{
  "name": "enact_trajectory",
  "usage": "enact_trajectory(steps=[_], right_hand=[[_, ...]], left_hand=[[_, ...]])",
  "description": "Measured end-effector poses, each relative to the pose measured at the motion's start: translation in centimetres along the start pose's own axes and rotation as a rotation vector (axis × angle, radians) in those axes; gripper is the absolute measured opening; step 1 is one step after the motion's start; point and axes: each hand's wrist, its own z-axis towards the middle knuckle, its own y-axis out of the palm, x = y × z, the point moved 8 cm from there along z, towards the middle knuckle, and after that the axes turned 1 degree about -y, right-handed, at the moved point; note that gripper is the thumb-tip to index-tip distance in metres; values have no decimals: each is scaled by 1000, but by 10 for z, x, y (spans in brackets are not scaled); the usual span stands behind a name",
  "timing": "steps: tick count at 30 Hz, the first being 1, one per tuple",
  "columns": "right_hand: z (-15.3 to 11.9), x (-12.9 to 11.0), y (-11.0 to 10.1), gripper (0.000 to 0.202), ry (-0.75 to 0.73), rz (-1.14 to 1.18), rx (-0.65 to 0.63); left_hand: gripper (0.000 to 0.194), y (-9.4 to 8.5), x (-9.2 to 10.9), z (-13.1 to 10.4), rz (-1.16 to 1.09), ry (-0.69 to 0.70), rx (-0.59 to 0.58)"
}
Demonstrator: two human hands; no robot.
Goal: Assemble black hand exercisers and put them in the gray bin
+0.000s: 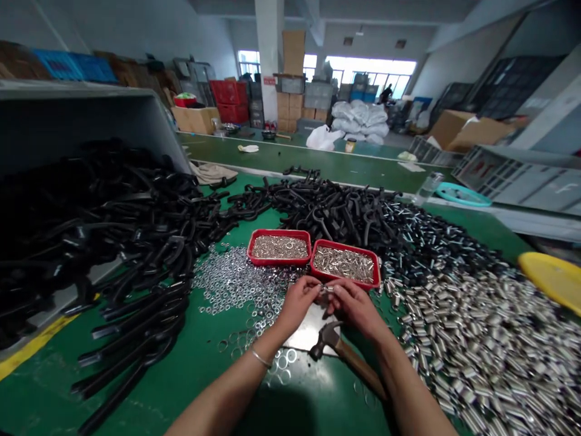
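My left hand and my right hand meet in front of two red trays, fingertips pinched together on a small silvery metal part. Fingers cover most of this part, so its exact shape cannot be made out. Under the hands lies a flat metal plate. A claw hammer rests across the plate's edge, its wooden handle running beside my right forearm. The left red tray holds tiny metal pieces and a ring; the right red tray holds small metal pins.
Silvery nuts and thin rings spread to the left. Metal sleeves are heaped right, beside black-headed bolts. Black curved handles pile up behind the trays and spill from a grey bin. A yellow lid sits far right.
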Motion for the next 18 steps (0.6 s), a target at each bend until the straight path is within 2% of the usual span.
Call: enact_trajectory(steps=[3,9,18], right_hand=[[-4,-1,2,28,32,-1,2],[0,3,3,27,55,2,58],[-2,17,-1,31,169,144,64]], left_hand=[[26,-1,-7,1,-47,-48,-9],[28,-1,-4,0,-97,-132,-66],[29,11,-5,-8,-133,-141,-203]])
